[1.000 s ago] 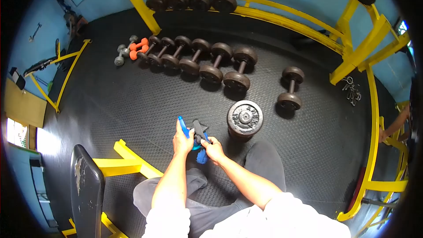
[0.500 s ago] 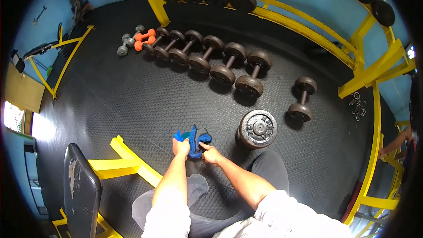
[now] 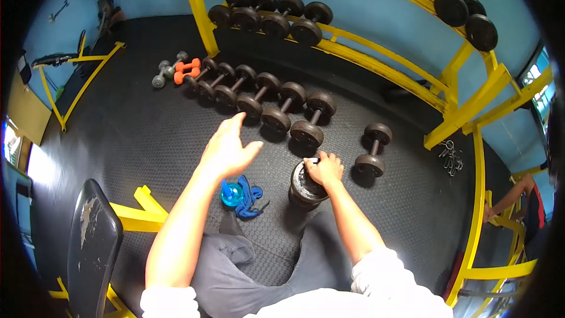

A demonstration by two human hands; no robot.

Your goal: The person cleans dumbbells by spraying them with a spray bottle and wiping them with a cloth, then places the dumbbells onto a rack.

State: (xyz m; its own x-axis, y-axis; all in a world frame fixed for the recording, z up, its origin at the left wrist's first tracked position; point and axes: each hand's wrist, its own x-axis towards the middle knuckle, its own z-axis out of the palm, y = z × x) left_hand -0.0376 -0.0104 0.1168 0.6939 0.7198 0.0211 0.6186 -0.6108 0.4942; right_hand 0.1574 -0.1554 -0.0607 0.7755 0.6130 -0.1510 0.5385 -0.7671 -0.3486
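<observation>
Fingers [image 3: 236, 122] splay on left hand [image 3: 221, 152]; right hand [image 3: 326, 169] touches illegibly lettered weight plates [image 3: 303, 192], grip unclear.

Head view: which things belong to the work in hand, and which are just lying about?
In hand:
weight plate stack, right hand on top
left hand, open, apparently holding nothing

Lying about:
blue bottle
blue fabric item
dumbbell row
orange dumbbells
metal clips
</observation>
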